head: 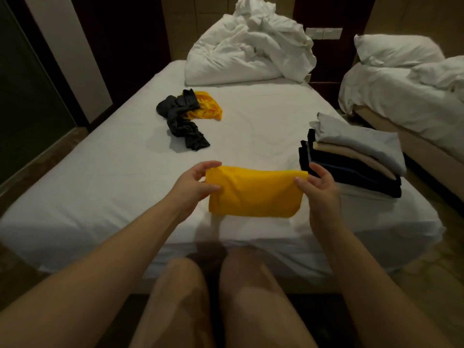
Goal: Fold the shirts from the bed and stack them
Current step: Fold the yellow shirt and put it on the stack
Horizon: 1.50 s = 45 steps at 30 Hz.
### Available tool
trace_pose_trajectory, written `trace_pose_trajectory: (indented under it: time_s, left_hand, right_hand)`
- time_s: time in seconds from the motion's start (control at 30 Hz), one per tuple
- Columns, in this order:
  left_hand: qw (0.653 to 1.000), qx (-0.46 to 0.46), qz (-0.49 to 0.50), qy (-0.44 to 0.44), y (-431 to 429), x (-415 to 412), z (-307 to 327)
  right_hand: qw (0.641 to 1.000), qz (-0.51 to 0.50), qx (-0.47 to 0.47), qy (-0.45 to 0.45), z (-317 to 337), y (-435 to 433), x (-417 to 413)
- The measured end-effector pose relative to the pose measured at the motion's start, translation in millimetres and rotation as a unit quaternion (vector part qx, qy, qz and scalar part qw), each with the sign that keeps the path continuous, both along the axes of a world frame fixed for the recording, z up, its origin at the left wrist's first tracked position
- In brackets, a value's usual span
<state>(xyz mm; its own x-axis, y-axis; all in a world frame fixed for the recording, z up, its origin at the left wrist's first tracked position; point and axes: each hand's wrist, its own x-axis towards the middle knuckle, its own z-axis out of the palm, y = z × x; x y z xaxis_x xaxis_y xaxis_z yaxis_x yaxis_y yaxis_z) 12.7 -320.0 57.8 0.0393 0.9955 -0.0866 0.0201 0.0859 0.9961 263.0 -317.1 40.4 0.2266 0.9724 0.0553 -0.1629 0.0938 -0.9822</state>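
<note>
A folded yellow shirt (253, 194) hangs just above the near part of the white bed (113, 177). My left hand (193, 184) pinches its upper left corner and my right hand (320, 184) pinches its upper right corner. To the right on the bed lies a stack of folded shirts (351, 159), dark ones below, beige and light grey on top. Further back, left of centre, a crumpled dark shirt (183, 121) lies loose, partly over another crumpled yellow shirt (208, 109).
A bunched white duvet and pillow (248, 46) fill the head of the bed. A second bed (401, 91) with white bedding stands at the right across a narrow gap. A dark wall and door are at the left. My bare knees (213, 297) are at the bed's foot.
</note>
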Motion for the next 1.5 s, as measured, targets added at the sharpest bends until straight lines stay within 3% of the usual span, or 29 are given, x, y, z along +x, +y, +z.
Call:
trace_pose_trajectory:
  time_s: [0.13,0.33,0.63,0.7,0.77,0.87,0.93,1.0,1.07,1.17,1.27,1.33,1.43,1.5]
  left_hand:
    - [0.996,-0.003,0.024,0.089,47.3,0.5,-15.6]
    - [0.984,-0.021,0.076,0.162,116.4,1.9,-62.9]
    - [0.963,-0.070,0.096,0.243,147.8,-1.3,-100.8]
    - [0.939,-0.039,0.090,0.329,142.6,5.7,-86.7]
    - [0.904,0.064,0.112,0.407,126.3,23.8,-68.4]
    - [0.840,0.199,0.092,0.496,101.8,57.5,-69.1]
    - [0.816,0.164,0.049,0.552,96.6,64.6,-91.3]
    - [0.818,0.096,0.010,0.567,94.7,58.2,-111.6]
    - [0.817,0.084,0.007,0.570,91.6,49.6,-127.0]
    - [0.835,0.052,0.032,0.546,91.1,47.1,-130.4]
    - [0.858,0.020,0.070,0.509,91.2,43.5,-125.1]
    - [0.870,-0.003,0.069,0.489,90.0,36.7,-117.5]
    - [0.921,-0.039,0.048,0.384,92.6,27.5,-104.3]
    - [0.948,-0.048,0.033,0.313,93.4,22.8,-92.9]
  right_hand:
    - [1.000,0.030,-0.009,0.002,-17.1,36.4,-7.5]
    - [0.979,0.041,-0.069,-0.187,-57.8,93.6,-14.5]
    - [0.932,-0.003,-0.138,-0.335,-94.7,118.3,-14.6]
    - [0.903,-0.030,-0.105,-0.415,-88.8,112.3,-19.8]
    - [0.860,-0.072,-0.033,-0.505,-76.7,105.8,-32.1]
    - [0.821,-0.033,0.021,-0.569,-63.8,104.3,-59.3]
    - [0.784,0.030,-0.033,-0.619,-71.5,108.4,-62.3]
    - [0.750,0.088,-0.117,-0.645,-88.2,109.3,-49.8]
    - [0.741,0.117,-0.173,-0.639,-100.5,106.3,-36.3]
    - [0.753,0.110,-0.201,-0.617,-102.5,104.1,-31.8]
    - [0.803,0.074,-0.203,-0.555,-96.7,98.5,-33.2]
    - [0.851,0.054,-0.198,-0.483,-93.9,94.1,-28.7]
    - [0.920,0.075,-0.204,-0.327,-83.9,94.6,-17.3]
    - [0.942,0.123,-0.210,-0.232,-73.0,96.2,-12.2]
